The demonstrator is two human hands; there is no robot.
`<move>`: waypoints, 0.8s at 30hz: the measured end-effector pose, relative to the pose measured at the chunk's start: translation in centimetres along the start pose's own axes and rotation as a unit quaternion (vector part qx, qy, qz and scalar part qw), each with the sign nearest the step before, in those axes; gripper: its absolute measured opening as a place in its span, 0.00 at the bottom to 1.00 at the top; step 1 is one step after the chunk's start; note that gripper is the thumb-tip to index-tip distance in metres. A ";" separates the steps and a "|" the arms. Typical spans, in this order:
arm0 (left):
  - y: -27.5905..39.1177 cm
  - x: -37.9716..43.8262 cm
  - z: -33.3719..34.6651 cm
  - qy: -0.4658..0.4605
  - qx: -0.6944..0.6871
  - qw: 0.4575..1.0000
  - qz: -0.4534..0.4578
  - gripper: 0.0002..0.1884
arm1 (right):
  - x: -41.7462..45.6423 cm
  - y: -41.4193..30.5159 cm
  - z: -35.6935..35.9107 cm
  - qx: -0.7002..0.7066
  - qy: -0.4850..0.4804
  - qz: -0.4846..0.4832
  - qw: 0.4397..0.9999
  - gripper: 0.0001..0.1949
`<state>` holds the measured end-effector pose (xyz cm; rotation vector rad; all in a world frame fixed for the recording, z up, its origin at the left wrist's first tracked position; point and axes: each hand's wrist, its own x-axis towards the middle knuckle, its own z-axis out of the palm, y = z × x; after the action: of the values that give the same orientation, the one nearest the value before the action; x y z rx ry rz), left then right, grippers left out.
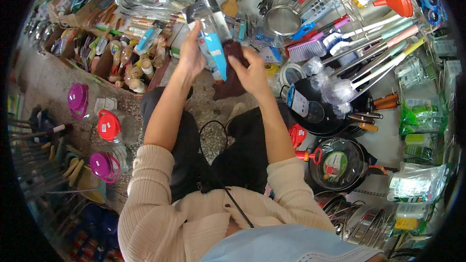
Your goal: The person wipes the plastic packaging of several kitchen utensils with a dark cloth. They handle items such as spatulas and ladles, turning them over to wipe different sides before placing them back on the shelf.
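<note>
My left hand [192, 54] grips the left edge of a packaged utensil [214, 49], clear plastic with a bright blue card and a dark, silvery upper end. In my right hand [251, 71] is a dark brown cloth [231, 83], bunched against the package's right side and hanging below it. Both hands are in front of me, above the floor. What exactly the package contains cannot be made out. Beyond it lie a wooden spatula [230, 7] and other kitchen tools.
To the left, a cardboard box [103, 60] holds brushes and small goods. Plastic jars with purple [78, 96] and red lids [109, 125] stand on the floor. To the right are a black wok [309, 116], toilet brushes [338, 87], a strainer [283, 20] and a lidded pan [338, 163].
</note>
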<state>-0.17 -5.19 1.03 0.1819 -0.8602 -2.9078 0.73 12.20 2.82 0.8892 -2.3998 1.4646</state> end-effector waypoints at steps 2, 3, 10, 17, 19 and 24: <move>0.8 0.1 0.6 -0.008 0.026 0.999 0.019 0.19 | -2.2 1.2 0.4 -0.029 -0.004 0.011 1.000 0.14; 1.0 0.2 0.6 0.015 0.057 0.997 0.041 0.20 | -3.2 2.1 0.5 -0.052 -0.006 0.039 0.998 0.14; -2.5 -0.1 0.9 0.024 0.141 0.989 0.034 0.14 | -1.4 -4.2 0.9 -0.056 0.148 -0.069 0.985 0.13; -3.4 1.5 -1.1 -0.019 -0.024 0.996 -0.089 0.16 | 0.1 -2.1 4.6 -0.395 -0.015 -0.049 0.917 0.15; -3.0 2.1 -2.3 0.014 -0.019 0.990 -0.137 0.17 | -0.4 -2.2 4.9 -0.389 -0.033 -0.068 0.918 0.13; -1.8 3.6 -4.5 0.106 -0.006 0.993 -0.052 0.18 | -0.4 -1.2 5.0 -0.357 -0.113 -0.073 0.924 0.13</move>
<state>-3.23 -6.56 -4.05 0.5400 -0.8216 -2.9157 2.43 7.70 1.11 1.0356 -2.6401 0.3663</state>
